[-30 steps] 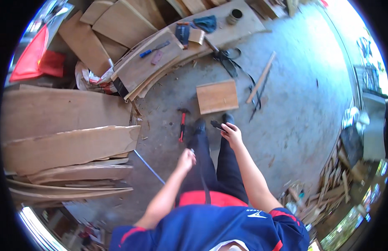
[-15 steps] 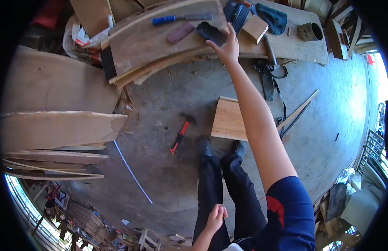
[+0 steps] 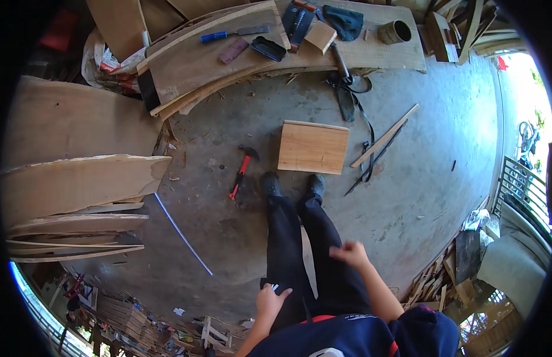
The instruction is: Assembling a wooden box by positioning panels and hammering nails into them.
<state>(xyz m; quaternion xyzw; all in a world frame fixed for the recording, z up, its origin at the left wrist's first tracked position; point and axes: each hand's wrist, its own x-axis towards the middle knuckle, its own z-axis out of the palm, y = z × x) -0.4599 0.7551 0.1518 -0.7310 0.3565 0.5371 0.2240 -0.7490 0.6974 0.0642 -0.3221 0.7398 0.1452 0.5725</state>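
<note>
My left hand (image 3: 271,304) is closed in front of my left thigh, with a small whitish bit showing at its fingertips; I cannot make out what it is. Over my right thigh, my right hand (image 3: 351,254) has its fingers curled in. Whatever it may hold is hidden. Beyond my feet a flat wooden box or board (image 3: 313,147) lies on the concrete floor. To its left rests a claw hammer (image 3: 243,172) with a red and black handle. On the far bench (image 3: 198,71) lie a blue-handled chisel (image 3: 235,33), a dark reddish block (image 3: 233,51) and a black tray (image 3: 268,49).
The bench also holds a wood block (image 3: 320,37), a dark cloth pouch (image 3: 343,24) and a round can (image 3: 394,32). Large slabs (image 3: 79,184) stack at left. Straps (image 3: 366,152) and a wooden strip (image 3: 386,135) lie right of the box; scrap wood (image 3: 430,282) is farther right.
My right hand has come back from the bench, where it reached open over the black tray, to my right thigh, and its fingers have curled. The view has shifted, and my left hand sits farther left.
</note>
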